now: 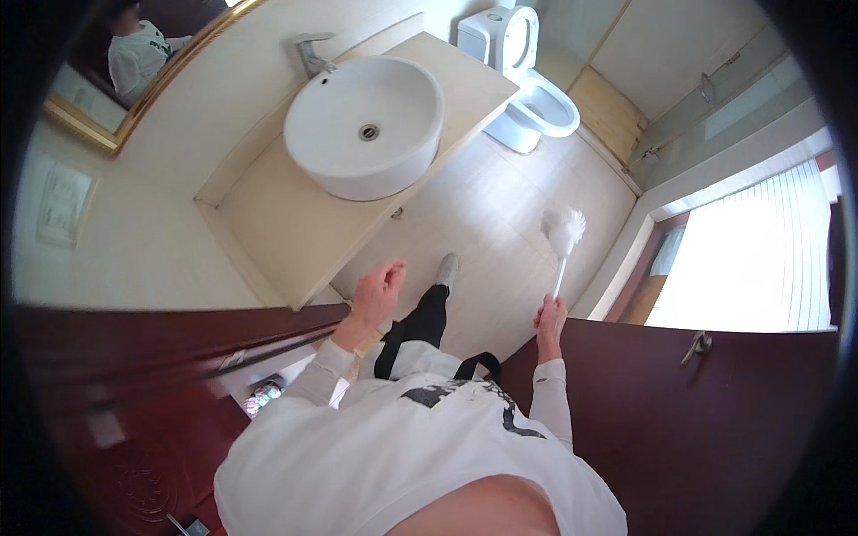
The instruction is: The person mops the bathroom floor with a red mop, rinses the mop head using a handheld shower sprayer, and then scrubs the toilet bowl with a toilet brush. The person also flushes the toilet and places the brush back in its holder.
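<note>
My right hand (550, 314) is wrapped round the thin white handle of a toilet brush (563, 234). The brush points away from me, its pale, bushy head above the tiled floor. My left hand (377, 293) hovers close to the front edge of the washbasin counter (259, 210), its fingers curled in loosely with nothing visible in them. On that counter sits a round white basin (366, 112) with a metal tap (313, 55) behind it. Beyond the counter stands a white toilet (536, 100) with its lid up.
A dark red door (661, 402) with a handle (696, 348) stands at my right. Glass shower panels (715, 107) are at the far right, near a bright window (746, 259). A gold-framed mirror (107, 138) hangs at the left. My shoe (449, 270) is on the tiled floor (500, 201).
</note>
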`<state>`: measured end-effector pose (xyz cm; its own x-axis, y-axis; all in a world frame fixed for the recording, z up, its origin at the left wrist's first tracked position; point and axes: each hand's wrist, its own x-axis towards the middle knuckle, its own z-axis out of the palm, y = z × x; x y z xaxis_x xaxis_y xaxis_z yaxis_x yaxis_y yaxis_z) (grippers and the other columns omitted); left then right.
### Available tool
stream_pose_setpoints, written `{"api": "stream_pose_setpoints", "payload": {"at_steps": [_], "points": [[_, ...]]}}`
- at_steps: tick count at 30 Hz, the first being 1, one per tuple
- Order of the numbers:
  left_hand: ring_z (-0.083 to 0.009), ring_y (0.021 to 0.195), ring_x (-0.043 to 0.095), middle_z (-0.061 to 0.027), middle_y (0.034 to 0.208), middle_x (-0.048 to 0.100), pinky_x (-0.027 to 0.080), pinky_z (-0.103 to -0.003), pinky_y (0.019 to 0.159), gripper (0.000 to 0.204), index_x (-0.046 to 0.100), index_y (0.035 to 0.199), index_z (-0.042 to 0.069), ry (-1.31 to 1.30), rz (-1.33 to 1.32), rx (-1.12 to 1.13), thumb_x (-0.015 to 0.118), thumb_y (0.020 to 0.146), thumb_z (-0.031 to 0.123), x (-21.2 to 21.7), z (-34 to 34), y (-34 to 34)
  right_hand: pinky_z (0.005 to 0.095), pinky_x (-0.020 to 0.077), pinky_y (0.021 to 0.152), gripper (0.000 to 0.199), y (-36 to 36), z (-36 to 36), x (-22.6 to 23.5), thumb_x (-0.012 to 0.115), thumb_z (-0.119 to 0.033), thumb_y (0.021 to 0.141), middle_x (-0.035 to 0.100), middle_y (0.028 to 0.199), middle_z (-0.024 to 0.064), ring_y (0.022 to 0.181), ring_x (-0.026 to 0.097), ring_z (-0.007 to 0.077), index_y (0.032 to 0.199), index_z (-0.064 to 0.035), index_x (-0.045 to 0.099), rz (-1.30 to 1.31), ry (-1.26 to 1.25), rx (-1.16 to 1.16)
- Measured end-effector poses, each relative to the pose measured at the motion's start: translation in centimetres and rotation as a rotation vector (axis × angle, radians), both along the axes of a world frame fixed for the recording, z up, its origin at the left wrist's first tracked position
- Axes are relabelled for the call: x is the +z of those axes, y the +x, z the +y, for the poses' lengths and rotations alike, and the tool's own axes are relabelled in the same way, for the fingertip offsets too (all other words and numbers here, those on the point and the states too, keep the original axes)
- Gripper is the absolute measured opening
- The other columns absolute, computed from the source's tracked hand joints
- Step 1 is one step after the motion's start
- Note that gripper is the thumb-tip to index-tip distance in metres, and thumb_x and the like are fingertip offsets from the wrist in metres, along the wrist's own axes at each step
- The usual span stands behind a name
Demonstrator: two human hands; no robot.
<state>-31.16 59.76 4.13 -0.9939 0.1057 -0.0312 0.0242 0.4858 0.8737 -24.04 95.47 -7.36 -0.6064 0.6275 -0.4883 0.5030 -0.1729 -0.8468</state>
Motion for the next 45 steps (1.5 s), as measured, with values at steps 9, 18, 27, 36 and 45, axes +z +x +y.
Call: {"api": "stream_pose_setpoints", "payload": {"at_steps": [9, 18, 27, 36, 45], "points": [[-0.0364, 0.110, 0.047, -0.0198, 0.119, 0.052, 0.039, -0.044, 0.092, 0.035, 0.052, 0.117, 0.003, -0.419, 0.465, -0.069, 0.058, 0.084, 0.016, 2.4, 7.7, -32.2, 0.0240, 0.0336, 0.033, 0.046, -20.5, 14.6, 6.9, 0.052, -0.020, 0.090, 0.045, 0.058, -0.0004, 0.039, 0.041, 0.0080, 0.133, -0.0085, 0.038, 0.005, 0.306, 0.066], [-0.0540, 0.132, 0.009, -0.0326, 0.144, 0.014, 0.014, -0.054, 0.109, 0.073, 0.026, 0.138, -0.004, -0.789, -0.155, 0.036, 0.047, 0.089, 0.046, -7.4, 9.1, -45.6, 0.0271, 0.0398, 0.039, 0.045, -38.0, 23.6, 6.4, 0.049, -0.014, 0.087, 0.048, 0.061, 0.0022, 0.045, 0.047, 0.0108, 0.131, -0.0116, 0.042, -0.104, 0.475, 0.246], [-0.0434, 0.133, 0.020, -0.0253, 0.144, 0.024, 0.016, -0.051, 0.109, 0.055, 0.029, 0.137, -0.004, -0.787, 0.064, 0.331, 0.050, 0.089, 0.014, -6.0, 16.4, -48.1, 0.0307, 0.0437, 0.043, 0.043, -66.2, 36.5, -16.9, 0.048, -0.018, 0.085, 0.054, 0.064, 0.0063, 0.046, 0.051, 0.0154, 0.128, -0.0125, 0.045, 0.067, 1.112, 0.814], [-0.0372, 0.132, 0.029, -0.0218, 0.141, 0.032, 0.023, -0.046, 0.107, 0.051, 0.034, 0.134, -0.002, -0.643, -0.192, 0.342, 0.050, 0.087, 0.005, -3.5, 27.4, -62.7, 0.0328, 0.0353, 0.036, 0.011, -87.1, 35.4, -27.7, 0.046, -0.012, 0.081, 0.047, 0.055, 0.0025, 0.042, 0.047, 0.0160, 0.082, -0.0042, 0.053, -0.496, -0.257, 0.994], [-0.0304, 0.124, 0.041, -0.0176, 0.135, 0.042, 0.033, -0.037, 0.100, 0.042, 0.040, 0.130, -0.002, -0.455, -0.064, 0.075, 0.046, 0.089, 0.005, -7.9, 30.7, -80.5, 0.0296, 0.0294, 0.029, 0.005, -89.9, 25.1, -32.7, 0.048, -0.010, 0.087, 0.040, 0.051, 0.0009, 0.035, 0.040, 0.0137, 0.086, -0.0085, 0.043, 0.179, -0.407, 0.132]]}}
